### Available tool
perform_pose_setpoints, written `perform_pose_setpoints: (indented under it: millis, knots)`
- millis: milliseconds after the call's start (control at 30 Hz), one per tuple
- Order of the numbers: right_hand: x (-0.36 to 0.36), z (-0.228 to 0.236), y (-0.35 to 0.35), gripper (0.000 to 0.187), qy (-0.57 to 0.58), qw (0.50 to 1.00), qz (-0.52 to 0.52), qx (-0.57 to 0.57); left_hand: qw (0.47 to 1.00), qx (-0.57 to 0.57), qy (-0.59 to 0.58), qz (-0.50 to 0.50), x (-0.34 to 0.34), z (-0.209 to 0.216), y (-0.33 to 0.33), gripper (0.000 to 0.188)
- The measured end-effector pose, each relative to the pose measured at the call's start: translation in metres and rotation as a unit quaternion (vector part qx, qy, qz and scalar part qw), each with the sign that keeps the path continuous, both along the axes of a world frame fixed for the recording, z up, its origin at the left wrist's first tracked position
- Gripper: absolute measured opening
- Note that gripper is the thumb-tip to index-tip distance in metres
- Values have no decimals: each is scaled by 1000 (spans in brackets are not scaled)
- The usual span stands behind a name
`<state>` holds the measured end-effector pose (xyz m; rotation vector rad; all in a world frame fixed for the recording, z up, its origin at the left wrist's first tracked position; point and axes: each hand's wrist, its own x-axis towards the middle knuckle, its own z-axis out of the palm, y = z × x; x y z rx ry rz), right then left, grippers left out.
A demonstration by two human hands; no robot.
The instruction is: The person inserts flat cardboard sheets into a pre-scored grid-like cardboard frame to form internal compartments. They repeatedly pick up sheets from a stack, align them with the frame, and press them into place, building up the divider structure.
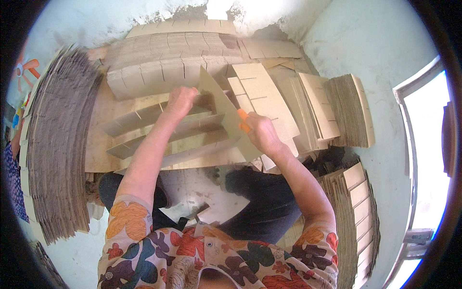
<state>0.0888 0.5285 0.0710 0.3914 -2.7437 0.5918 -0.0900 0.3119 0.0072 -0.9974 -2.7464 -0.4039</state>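
Note:
My right hand, with orange coverings at its fingertips, grips a cardboard divider strip that stands tilted over the board. My left hand is closed in a loose fist, left of that strip's far part. What its fingers hold, if anything, is hidden, though a bit of orange shows at their tips. Below and around it several slotted cardboard strips stand on edge, roughly parallel, on a flat tan board.
A long stack of slotted cardboard lies beyond my hands. Loose slotted sheets lie to the right, with another stack past them. A tall pile rises at the left. More cardboard stands at lower right, by the wall.

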Motion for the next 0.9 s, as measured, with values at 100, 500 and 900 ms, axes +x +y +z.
perform_pose_setpoints:
  millis: [100, 500, 900]
  knots:
    - [-11, -8, 5, 17, 3, 999, -12, 34, 1000, 24, 4, -9, 1, 1, 1, 13]
    - [-24, -3, -3, 16, -15, 998, -30, 51, 999, 49, 1, 12, -8, -8, -5, 9]
    - [-29, -3, -12, 10, 13, 992, -57, 113, 990, 92, -77, -77, 66, -2, 9, 6]
